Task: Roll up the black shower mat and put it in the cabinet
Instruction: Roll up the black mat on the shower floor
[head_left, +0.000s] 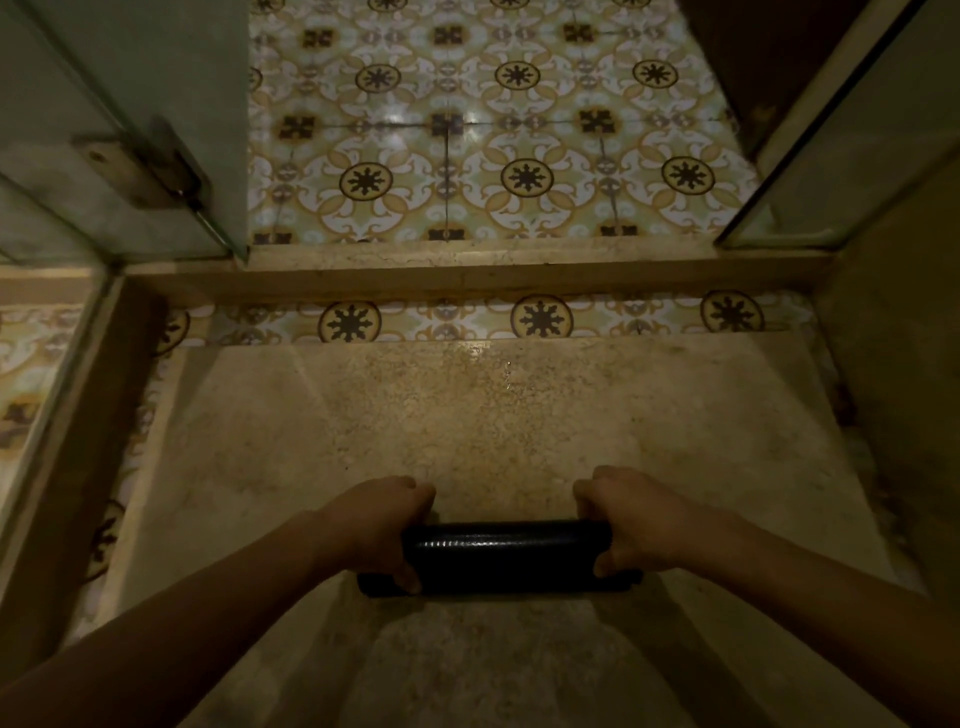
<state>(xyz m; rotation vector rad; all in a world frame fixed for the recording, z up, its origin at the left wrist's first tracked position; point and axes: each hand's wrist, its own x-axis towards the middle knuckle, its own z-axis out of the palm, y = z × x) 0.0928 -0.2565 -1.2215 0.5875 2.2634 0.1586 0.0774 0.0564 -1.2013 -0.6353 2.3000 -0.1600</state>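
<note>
Bare forearms reach in from the bottom corners. Left hand (376, 525) and right hand (631, 519) each wrap one end of the glossy black rolled-up shower mat (506, 556), fingers curled over the top, thumbs underneath. Roll lies crosswise on the beige speckled stone shower floor (467, 426). Beyond it: raised stone threshold (467, 275), open glass door with metal hinge (145, 166) left, patterned yellow floor tiles (483, 130).

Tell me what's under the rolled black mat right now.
The black mat, rolled and gripped at its ends by the left hand and right hand, sits over the beige stone shower floor. The floor directly beneath the roll is covered from view.
</note>
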